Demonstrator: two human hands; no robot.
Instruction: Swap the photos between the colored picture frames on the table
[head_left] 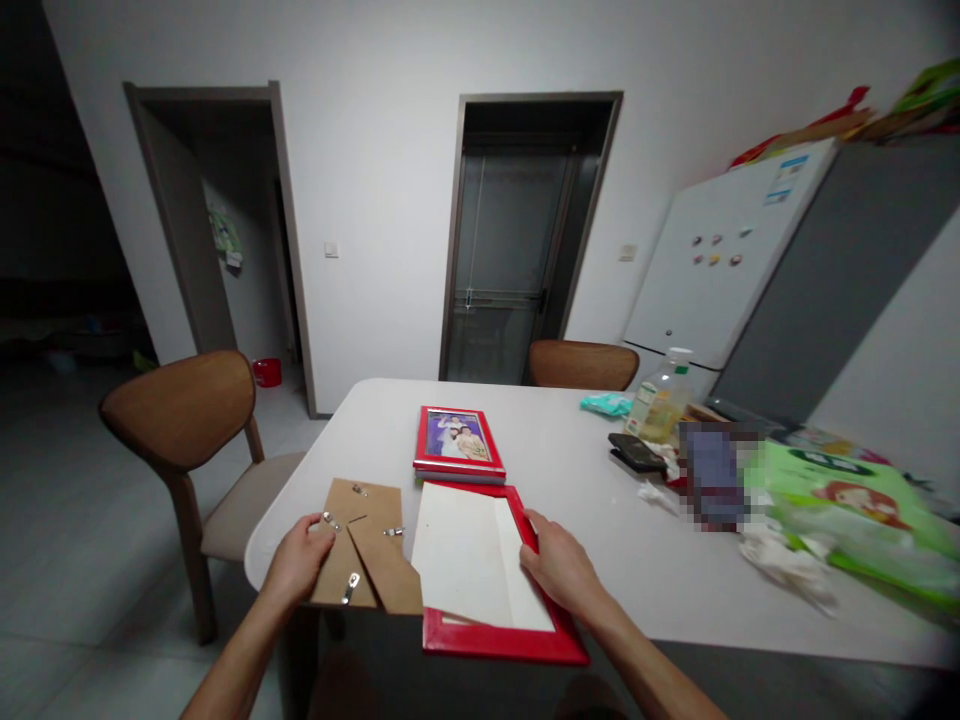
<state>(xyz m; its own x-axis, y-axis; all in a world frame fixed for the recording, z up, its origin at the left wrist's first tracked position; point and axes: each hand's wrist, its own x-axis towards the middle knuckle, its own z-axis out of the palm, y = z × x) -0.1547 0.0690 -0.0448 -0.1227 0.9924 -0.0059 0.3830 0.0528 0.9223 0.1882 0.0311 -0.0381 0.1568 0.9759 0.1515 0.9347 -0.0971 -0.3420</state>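
My left hand (301,552) grips the left edge of a brown backing board (337,580). Several metal clips and a fold-out stand leg show on the board's face. Its right corner meets a red picture frame (499,642) at the table's front edge. My right hand (559,562) is closed around that frame's right side. A white sheet (465,550), creased on the right, lies over the frame's opening at a slight angle. Just beyond sits another red frame (493,449) with a photo (456,437) of people in it, on top of something flat.
On the table's (555,420) right side are an oil bottle (661,400), a black wallet-like item (636,453), a teal packet (607,404), crumpled tissues (787,565) and a green plastic package (862,510). Wooden chairs stand at left (180,410) and at the far side (583,365).
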